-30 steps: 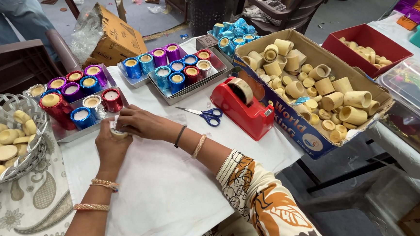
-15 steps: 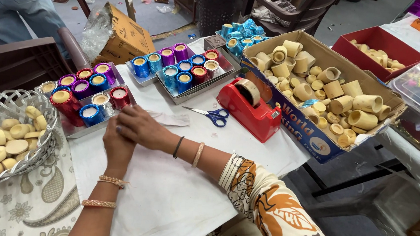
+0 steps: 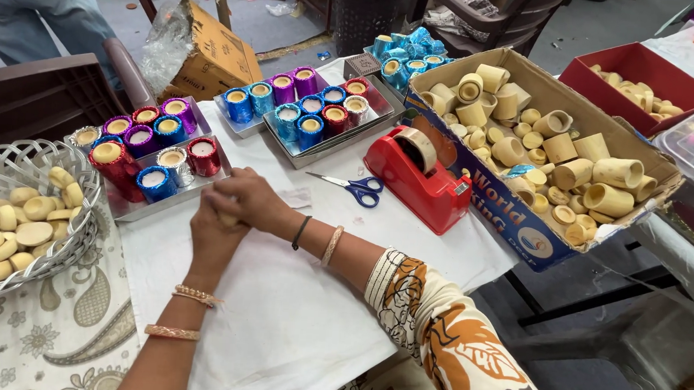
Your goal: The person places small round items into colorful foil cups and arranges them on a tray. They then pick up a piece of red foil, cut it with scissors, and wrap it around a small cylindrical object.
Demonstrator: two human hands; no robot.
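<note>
- Currently a small pale piece (image 3: 225, 219) sits pressed between both hands, only a sliver showing; what it is exactly, I cannot tell.
- Left hand (image 3: 215, 231) is below, fingers curled up around the piece; right hand (image 3: 252, 200) lies over it from above. Both grips are clamped together on it, over the white cloth (image 3: 275, 319) covering the desk.
- Judgement: pressing works best with even force from both palms and the piece kept low over the cloth, so a slip lands it close by.
- Just beyond the hands: a metal tray (image 3: 125, 208) of foil-wrapped cups (image 3: 203, 155) in red, blue, purple and silver.
- Further back, two more trays of the same cups (image 3: 311, 128).
- Right of the hands: blue-handled scissors (image 3: 355, 189), then a red tape dispenser (image 3: 420, 179).
- Far right: cardboard box (image 3: 514, 221) of bare yellow cups (image 3: 608, 199); behind it a red box (image 3: 636, 68) with more.
- Left edge: white wire basket (image 3: 11, 170) holding yellow discs (image 3: 15, 235).
</note>
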